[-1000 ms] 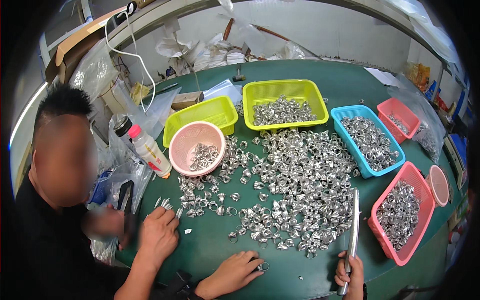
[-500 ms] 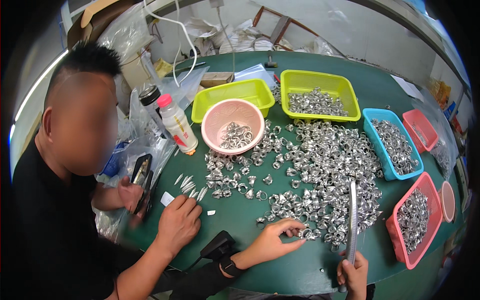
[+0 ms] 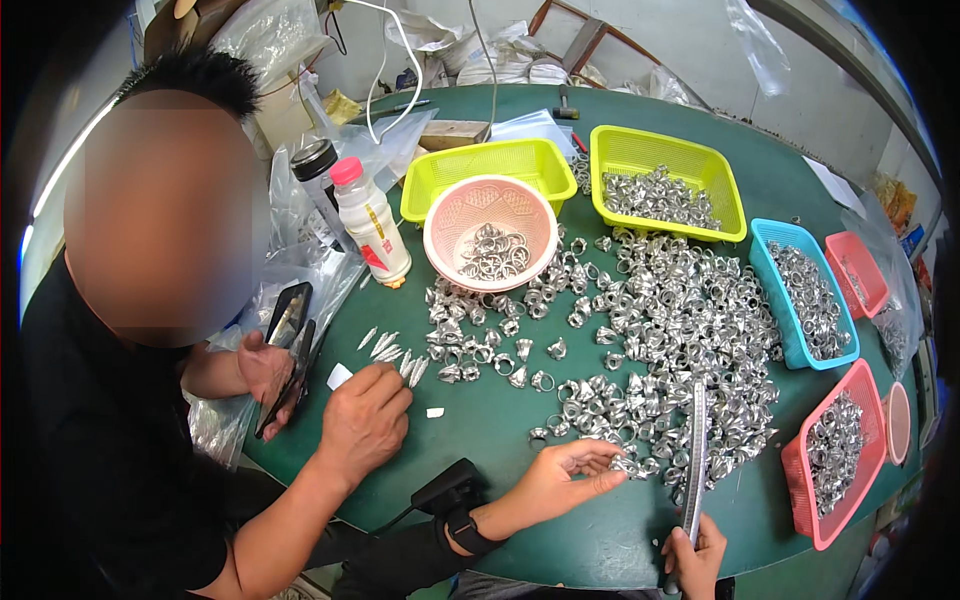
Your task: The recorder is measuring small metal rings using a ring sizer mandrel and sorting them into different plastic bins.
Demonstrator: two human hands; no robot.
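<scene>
At the near edge of a heap of silver-coloured metal rings (image 3: pixel 690 310), my left hand (image 3: pixel 560 485) has its thumb and fingers closed around a ring (image 3: pixel 622 464). Other rings lie right beside its fingertips, so the grip is partly hidden. My right hand (image 3: pixel 697 555) is wrapped around the lower end of a long grey ring mandrel (image 3: pixel 695 450) with scale marks. The mandrel points away from me, its far part over the near right of the heap.
A co-worker's hand (image 3: pixel 365 425) rests by small leaf-shaped metal pieces (image 3: pixel 388 346); the other holds a phone (image 3: pixel 290 370). Around the heap stand a round pink basket (image 3: pixel 440 240), green baskets (image 3: pixel 735 215), a blue basket (image 3: pixel 800 350) and a pink basket (image 3: pixel 800 490). Bottles (image 3: pixel 375 225) stand back left.
The view has shifted, so the table appears slightly further right. The co-worker's head has turned and looks larger. My left hand stays at the heap's edge; the mandrel's angle has changed slightly.
</scene>
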